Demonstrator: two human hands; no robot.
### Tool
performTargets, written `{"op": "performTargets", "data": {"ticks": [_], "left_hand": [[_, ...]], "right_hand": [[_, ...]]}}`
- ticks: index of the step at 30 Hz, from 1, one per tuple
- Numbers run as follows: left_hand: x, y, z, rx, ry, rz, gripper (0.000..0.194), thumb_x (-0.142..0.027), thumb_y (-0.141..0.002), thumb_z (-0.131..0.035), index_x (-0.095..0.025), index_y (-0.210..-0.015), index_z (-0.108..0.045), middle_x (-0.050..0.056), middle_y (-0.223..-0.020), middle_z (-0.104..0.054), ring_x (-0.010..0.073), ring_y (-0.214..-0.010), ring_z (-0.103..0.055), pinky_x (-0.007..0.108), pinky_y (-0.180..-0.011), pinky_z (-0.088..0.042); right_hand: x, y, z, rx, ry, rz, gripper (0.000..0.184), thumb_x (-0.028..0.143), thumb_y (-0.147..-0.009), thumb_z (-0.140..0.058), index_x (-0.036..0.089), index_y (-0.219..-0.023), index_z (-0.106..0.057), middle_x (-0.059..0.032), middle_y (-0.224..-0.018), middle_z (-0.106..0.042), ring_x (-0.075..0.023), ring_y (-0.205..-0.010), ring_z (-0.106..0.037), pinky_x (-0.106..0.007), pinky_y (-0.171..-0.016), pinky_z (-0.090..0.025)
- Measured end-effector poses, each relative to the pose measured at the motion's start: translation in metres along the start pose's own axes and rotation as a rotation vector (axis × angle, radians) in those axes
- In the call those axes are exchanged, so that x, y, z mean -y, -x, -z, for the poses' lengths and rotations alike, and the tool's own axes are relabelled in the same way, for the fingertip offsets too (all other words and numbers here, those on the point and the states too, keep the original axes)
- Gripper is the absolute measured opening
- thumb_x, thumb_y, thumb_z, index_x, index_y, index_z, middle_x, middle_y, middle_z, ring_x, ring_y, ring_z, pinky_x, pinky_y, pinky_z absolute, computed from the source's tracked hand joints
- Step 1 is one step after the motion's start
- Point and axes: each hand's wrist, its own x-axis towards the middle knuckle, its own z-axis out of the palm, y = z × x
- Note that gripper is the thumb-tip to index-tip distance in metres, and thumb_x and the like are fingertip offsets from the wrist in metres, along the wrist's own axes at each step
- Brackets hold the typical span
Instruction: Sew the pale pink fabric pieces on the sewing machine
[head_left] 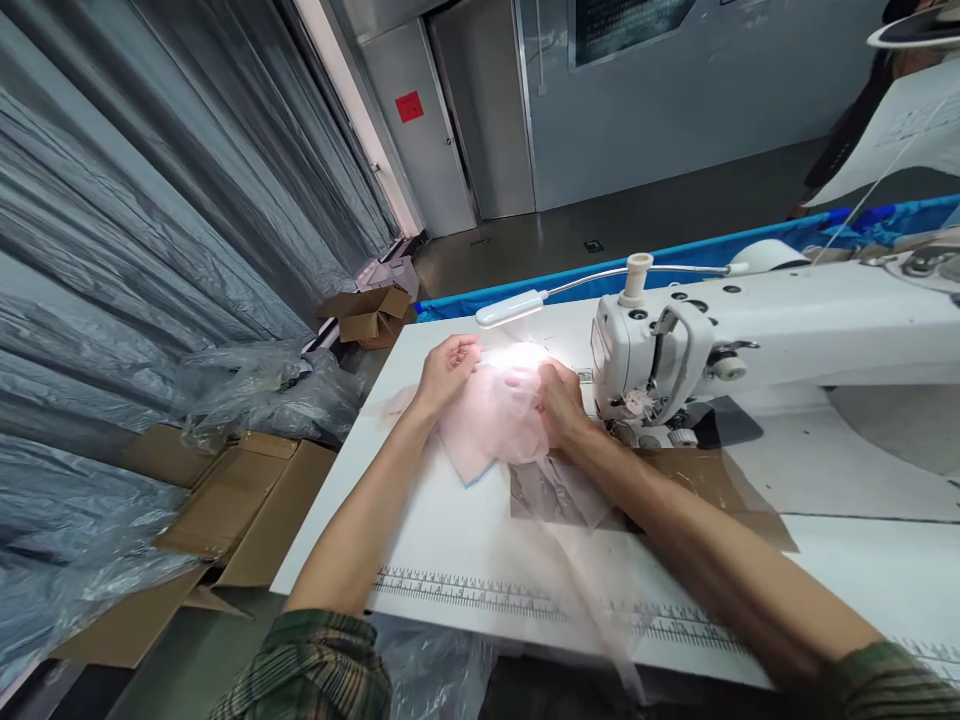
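Pink fabric (491, 415), gripped by both hands' (444, 376) (564, 404) fingers (466, 344), lies near lamp (511, 309) and sewing machine (810, 325).

Fabric (495, 415) lay over the bench (409, 535), left of the sewing machine (810, 325), with the gooseneck lamp (511, 309) just beyond it. A ruler strip (480, 592) ran along the near edge; blurred fabric apparently trailed across it. Cardboard boxes (281, 510) stood left, before the curtain (150, 220).

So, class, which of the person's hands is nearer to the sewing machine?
Right. The right hand is close beside the sewing machine; the left hand is farther away, across the pink fabric.
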Motion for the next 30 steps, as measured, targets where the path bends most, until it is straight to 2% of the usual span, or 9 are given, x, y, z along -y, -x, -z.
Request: {"op": "performTargets", "data": {"ticks": [3,7,11,15,18,20,22,25,30], "left_hand": [[0.001,0.022,0.005,0.022,0.131,0.223,0.032,-0.045,-0.082,-0.068,-0.013,-0.083,-0.071,0.01,-0.08,-0.071,0.0158,-0.072,-0.066,0.024,-0.068,-0.054],[-0.002,0.05,0.002,0.342,0.475,0.529,0.049,-0.056,-0.091,-0.053,-0.01,-0.087,-0.069,0.014,-0.08,-0.071,0.0207,-0.078,-0.07,0.03,-0.074,-0.056],[-0.002,0.065,0.001,0.5,0.64,0.617,0.043,-0.05,-0.09,-0.058,-0.009,-0.094,-0.069,0.014,-0.084,-0.072,0.0232,-0.081,-0.07,0.033,-0.074,-0.057],[0.002,0.062,0.009,0.278,0.546,0.462,0.025,-0.026,-0.069,-0.082,-0.011,-0.085,-0.07,0.007,-0.078,-0.071,0.0146,-0.068,-0.067,0.024,-0.069,-0.053],[0.003,0.055,0.016,0.133,0.515,0.37,0.03,-0.024,-0.062,-0.087,-0.013,-0.08,-0.067,0.002,-0.075,-0.069,0.01,-0.064,-0.064,0.021,-0.067,-0.05],[0.001,0.052,0.016,0.107,0.472,0.346,0.034,-0.027,-0.059,-0.089,-0.014,-0.079,-0.064,0.002,-0.074,-0.069,0.0108,-0.065,-0.064,0.023,-0.068,-0.05],[-0.002,0.051,0.013,0.1,0.399,0.317,0.041,-0.031,-0.055,-0.091,-0.014,-0.08,-0.062,0.002,-0.072,-0.069,0.0127,-0.066,-0.064,0.025,-0.067,-0.05],[-0.005,0.048,0.004,0.077,0.289,0.273,0.053,-0.036,-0.051,-0.092,-0.015,-0.087,-0.061,0.002,-0.07,-0.069,0.0134,-0.062,-0.063,0.024,-0.061,-0.047],[0.003,0.032,-0.005,-0.058,0.313,0.218,0.068,-0.047,-0.045,-0.093,-0.014,-0.095,-0.061,0.0,-0.065,-0.064,0.0129,-0.059,-0.061,0.028,-0.067,-0.05]], "right_hand": [[0.013,0.023,0.0,0.127,-0.202,-0.062,0.028,0.033,-0.084,-0.039,0.019,-0.101,-0.056,-0.0042,-0.084,-0.068,-0.0163,-0.064,-0.062,-0.024,-0.052,-0.048],[0.028,0.048,0.003,0.202,-0.544,-0.131,0.024,0.029,-0.077,-0.055,0.021,-0.099,-0.059,-0.0017,-0.087,-0.069,-0.0148,-0.076,-0.062,-0.023,-0.062,-0.052],[0.032,0.059,0.011,0.228,-0.493,-0.164,0.015,0.031,-0.075,-0.059,0.02,-0.084,-0.056,0.0012,-0.076,-0.063,-0.0137,-0.075,-0.06,-0.022,-0.067,-0.052],[0.03,0.057,0.024,0.201,0.013,-0.14,0.024,0.041,-0.081,-0.051,0.019,-0.089,-0.057,-0.0047,-0.084,-0.061,-0.0194,-0.078,-0.06,-0.033,-0.069,-0.053],[0.029,0.052,0.027,0.057,0.455,0.167,0.037,0.039,-0.08,-0.052,0.018,-0.111,-0.058,-0.0132,-0.111,-0.059,-0.0256,-0.1,-0.058,-0.044,-0.086,-0.05],[0.029,0.048,0.022,0.065,0.567,0.364,0.039,0.038,-0.082,-0.051,0.017,-0.114,-0.059,-0.0153,-0.115,-0.057,-0.0274,-0.109,-0.055,-0.046,-0.093,-0.047],[0.029,0.044,0.012,0.165,0.588,0.434,0.043,0.042,-0.083,-0.054,0.016,-0.116,-0.06,-0.0155,-0.113,-0.058,-0.0277,-0.108,-0.055,-0.045,-0.091,-0.048],[0.026,0.034,-0.002,0.253,0.537,0.367,0.05,0.046,-0.075,-0.068,0.016,-0.114,-0.063,-0.013,-0.105,-0.062,-0.0255,-0.092,-0.059,-0.04,-0.08,-0.05],[0.014,0.014,-0.011,0.295,0.209,0.107,0.024,0.041,-0.075,-0.071,0.017,-0.072,-0.069,-0.0019,-0.066,-0.064,-0.0175,-0.065,-0.06,-0.03,-0.067,-0.048]]}}
